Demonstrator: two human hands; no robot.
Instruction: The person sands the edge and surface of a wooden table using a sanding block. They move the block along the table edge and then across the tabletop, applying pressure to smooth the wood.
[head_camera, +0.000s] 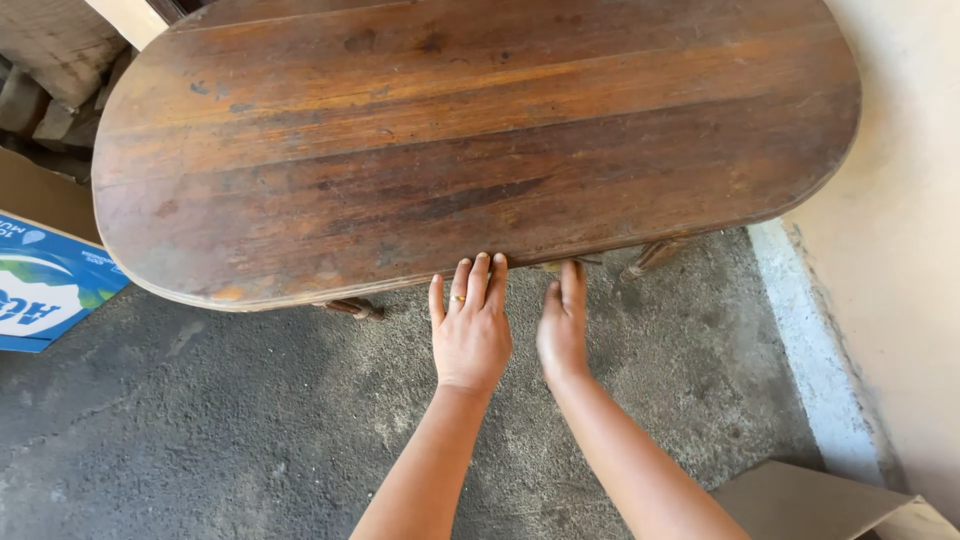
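A blue-and-white carton (45, 290) lies far left on the concrete floor (200, 420). The oval wooden table (470, 140) runs lengthwise left to right, directly ahead. Left hand (470, 330) and right hand (562, 330), fingers extended and gripping nothing, meet its near edge mid-length. A wall (900, 200) crowds the right end.

Both hands sit side by side at the desk's (470, 140) near edge, left hand (470, 335) beside right hand (562, 335). Printed box (45, 290) off left, wall (900, 200) right.
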